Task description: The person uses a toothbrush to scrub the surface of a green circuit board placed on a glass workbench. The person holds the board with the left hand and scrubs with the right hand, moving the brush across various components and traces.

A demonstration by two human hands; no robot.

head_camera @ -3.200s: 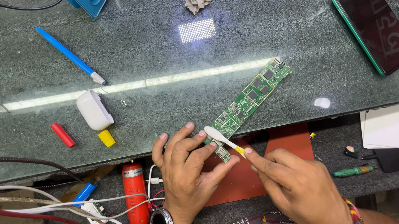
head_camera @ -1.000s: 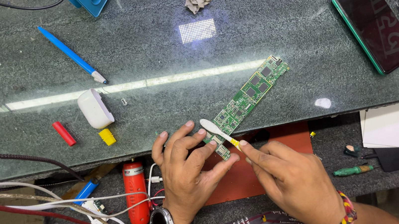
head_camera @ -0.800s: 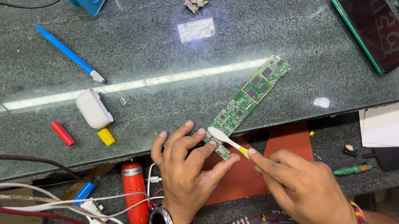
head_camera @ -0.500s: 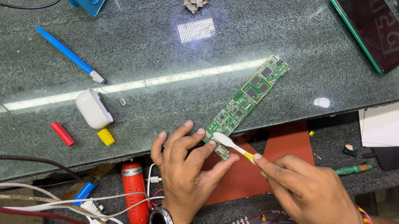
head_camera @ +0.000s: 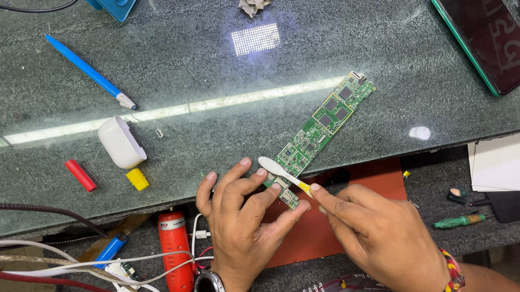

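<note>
My left hand [head_camera: 243, 223] pins the green circuit board [head_camera: 320, 126] on the glass table [head_camera: 213, 79], and my right hand [head_camera: 381, 236] pinches a little brush [head_camera: 283, 174] touching it.

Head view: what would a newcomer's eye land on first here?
A long green circuit board lies slantwise at the glass table's near edge. The left hand pins its lower end while the right hand holds a small white brush against it. A dark phone lies far right.

Circuit board's [head_camera: 320, 126] near end under left-hand fingers [head_camera: 248, 183].
</note>
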